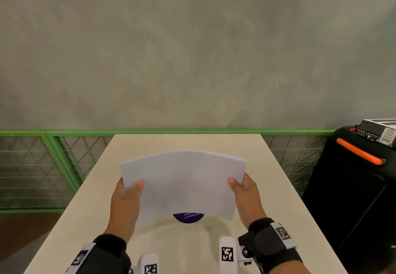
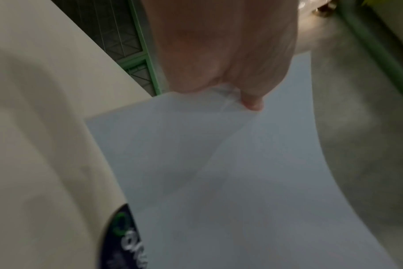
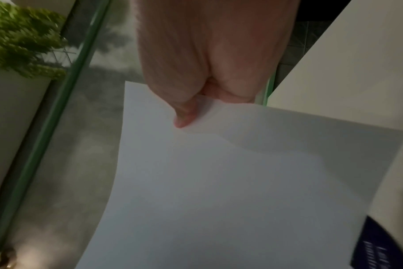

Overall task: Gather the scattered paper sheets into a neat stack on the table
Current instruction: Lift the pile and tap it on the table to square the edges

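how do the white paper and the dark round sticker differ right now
The paper is white, blank and rectangular; the sticker is dark blue, round and printed with text. The paper is lifted and bowed, gripped at its sides by the left hand and right hand; the sticker lies flat on the table, untouched and partly hidden by the paper. Both are thin.

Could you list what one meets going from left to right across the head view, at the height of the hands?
Green mesh fence → table → left hand → paper sheets → right hand → black case with an orange handle.
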